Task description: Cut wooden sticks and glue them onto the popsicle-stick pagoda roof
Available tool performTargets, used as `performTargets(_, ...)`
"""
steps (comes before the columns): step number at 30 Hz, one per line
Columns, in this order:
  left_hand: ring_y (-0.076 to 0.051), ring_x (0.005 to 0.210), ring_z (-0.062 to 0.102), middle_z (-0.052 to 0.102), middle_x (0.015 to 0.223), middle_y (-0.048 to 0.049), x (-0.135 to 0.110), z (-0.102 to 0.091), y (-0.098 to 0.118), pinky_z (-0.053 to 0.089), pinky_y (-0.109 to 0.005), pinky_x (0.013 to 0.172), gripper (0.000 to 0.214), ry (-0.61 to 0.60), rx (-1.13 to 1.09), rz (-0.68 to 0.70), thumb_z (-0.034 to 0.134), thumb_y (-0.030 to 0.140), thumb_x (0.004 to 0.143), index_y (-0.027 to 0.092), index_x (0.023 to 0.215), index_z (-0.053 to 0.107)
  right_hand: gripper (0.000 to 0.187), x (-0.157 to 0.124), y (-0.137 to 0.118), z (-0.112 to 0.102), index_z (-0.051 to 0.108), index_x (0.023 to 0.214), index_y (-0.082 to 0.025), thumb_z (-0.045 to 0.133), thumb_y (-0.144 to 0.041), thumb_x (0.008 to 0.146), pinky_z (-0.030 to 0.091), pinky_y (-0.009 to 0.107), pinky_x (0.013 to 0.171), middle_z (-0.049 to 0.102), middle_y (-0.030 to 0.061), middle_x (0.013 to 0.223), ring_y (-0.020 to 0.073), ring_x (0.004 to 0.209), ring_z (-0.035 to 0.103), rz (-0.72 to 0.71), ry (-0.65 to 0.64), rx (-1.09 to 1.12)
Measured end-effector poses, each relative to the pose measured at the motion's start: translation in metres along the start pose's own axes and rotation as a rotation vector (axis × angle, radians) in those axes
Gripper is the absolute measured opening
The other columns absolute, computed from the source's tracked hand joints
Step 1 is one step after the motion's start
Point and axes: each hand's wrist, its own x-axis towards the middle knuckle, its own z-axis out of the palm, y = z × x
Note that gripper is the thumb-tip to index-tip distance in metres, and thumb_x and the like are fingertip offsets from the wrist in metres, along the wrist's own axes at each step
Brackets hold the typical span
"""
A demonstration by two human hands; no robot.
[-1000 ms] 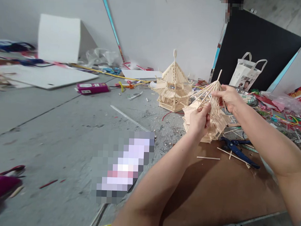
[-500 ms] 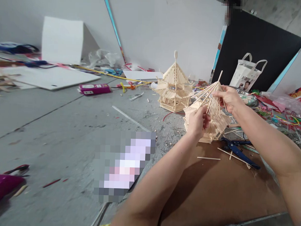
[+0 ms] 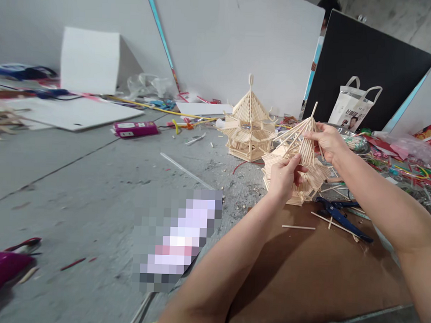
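Both my hands are closed on a pointed roof made of thin wooden sticks point(image 3: 307, 148), one side filled with sticks and the other showing open ribs. My right hand point(image 3: 328, 141) grips it near the peak. Lower down, my left hand point(image 3: 284, 178) pinches the bottom ends of the sticks. Just below and behind them stands a model pavilion base of sticks point(image 3: 301, 195), partly hidden by my left hand; whether the roof touches it I cannot tell. A finished-looking stick pagoda point(image 3: 251, 127) with a peaked roof stands behind to the left.
Blue-handled cutters point(image 3: 341, 217) and loose sticks point(image 3: 298, 227) lie on a brown board point(image 3: 321, 273). A blurred-out lit device point(image 3: 184, 236), a clear glue stick point(image 3: 187, 171) and a purple power strip point(image 3: 136, 129) are on the floor. A tote bag point(image 3: 353, 107) stands behind, beside clutter.
My left hand has shifted slightly, its thumb now higher on the lower sticks of the roof. The right hand keeps its hold near the peak, and the rest stays put.
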Motion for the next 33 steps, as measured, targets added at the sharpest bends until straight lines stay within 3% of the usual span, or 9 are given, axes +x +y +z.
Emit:
performTargets(22,-0.007,0.028,0.042,0.061,0.05,-0.0012,0.0026,-0.0018,0.0058,0.028,-0.019,0.031,0.026,-0.056,-0.054,-0.097,0.06,0.039,0.068,0.015,0.064,0.05,0.032,0.0014,0.0034,-0.0004,0.051,0.08,-0.02,0.069,-0.021,0.053,0.032,0.024,0.041,0.055,-0.0013,0.07,0.0087,0.051,0.047,-0.033,0.016,-0.009)
performTargets(33,-0.004,0.03,0.041,0.06,0.052,0.0006,0.0029,-0.0018,0.0016,0.026,-0.018,0.033,0.033,-0.069,-0.02,0.001,0.063,0.046,0.065,0.016,0.063,0.049,0.032,-0.0016,0.0008,0.0007,0.051,0.08,-0.02,0.069,-0.021,0.054,0.031,0.025,0.042,0.053,-0.0019,0.066,0.0085,0.049,0.045,-0.021,0.035,-0.007)
